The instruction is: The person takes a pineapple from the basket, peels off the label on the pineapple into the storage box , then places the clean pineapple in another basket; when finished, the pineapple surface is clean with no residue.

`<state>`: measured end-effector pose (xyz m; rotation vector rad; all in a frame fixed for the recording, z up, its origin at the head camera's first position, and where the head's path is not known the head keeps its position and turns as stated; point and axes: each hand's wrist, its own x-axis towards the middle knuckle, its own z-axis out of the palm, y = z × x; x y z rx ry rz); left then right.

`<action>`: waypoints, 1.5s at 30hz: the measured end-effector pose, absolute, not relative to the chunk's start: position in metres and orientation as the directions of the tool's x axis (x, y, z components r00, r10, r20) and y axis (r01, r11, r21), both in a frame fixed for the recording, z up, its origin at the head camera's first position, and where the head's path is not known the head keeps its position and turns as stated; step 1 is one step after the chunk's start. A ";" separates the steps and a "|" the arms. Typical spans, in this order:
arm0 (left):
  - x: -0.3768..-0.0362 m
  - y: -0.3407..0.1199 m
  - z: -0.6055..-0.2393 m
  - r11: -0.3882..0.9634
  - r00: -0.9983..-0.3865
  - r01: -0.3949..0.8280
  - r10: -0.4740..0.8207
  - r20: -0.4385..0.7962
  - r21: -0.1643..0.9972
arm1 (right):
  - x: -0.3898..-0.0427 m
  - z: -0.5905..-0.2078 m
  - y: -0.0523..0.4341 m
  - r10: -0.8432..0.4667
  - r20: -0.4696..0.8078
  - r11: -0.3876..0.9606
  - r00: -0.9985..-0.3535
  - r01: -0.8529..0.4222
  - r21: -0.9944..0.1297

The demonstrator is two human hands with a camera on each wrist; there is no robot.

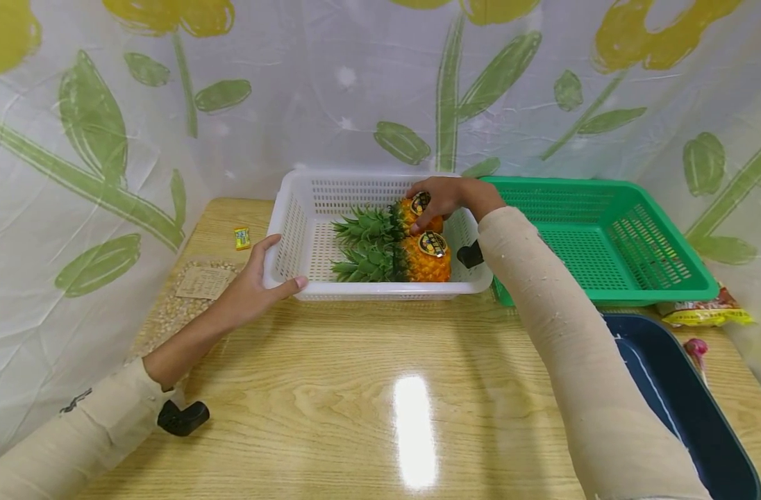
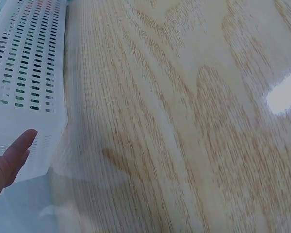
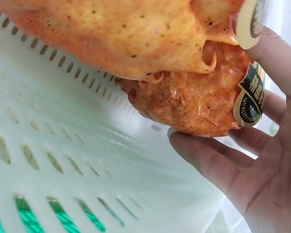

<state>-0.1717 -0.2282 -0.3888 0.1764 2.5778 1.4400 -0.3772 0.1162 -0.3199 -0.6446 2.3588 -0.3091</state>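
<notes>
Two orange pineapples with green leafy crowns lie side by side in a white perforated basket (image 1: 380, 290), crowns pointing left. My right hand (image 1: 446, 198) reaches over the basket's right end and grips the back pineapple (image 3: 179, 107), fingers round its far side and thumb toward the front pineapple (image 1: 425, 266). Each pineapple carries a dark round label. At the basket's front left corner, my left hand (image 1: 255, 281) rests against the outside, thumb along the front rim and fingers at the left side. In the left wrist view, extended digits (image 2: 20, 148) touch the white wall.
A green perforated basket (image 1: 652, 239) stands right of the white one, with a dark blue tray (image 1: 699, 403) in front. Beyond these lie a snack bag (image 1: 708, 309) and a reddish bulb (image 1: 696, 347). At left are a small yellow packet (image 1: 241, 239) and a clear bag (image 1: 189, 295).
</notes>
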 end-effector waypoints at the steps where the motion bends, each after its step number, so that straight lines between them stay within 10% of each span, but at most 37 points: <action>1: -0.172 -0.228 -0.389 0.523 -0.976 0.014 0.192 -0.102 0.852 | -0.377 -0.320 0.116 -0.525 -0.541 0.850 -0.658 -0.370 -0.375; 45: -0.170 -0.230 -0.386 0.544 -0.973 0.004 0.197 -0.124 0.839 | -0.377 -0.319 0.106 -0.509 -0.576 0.859 -0.639 -0.416 -0.298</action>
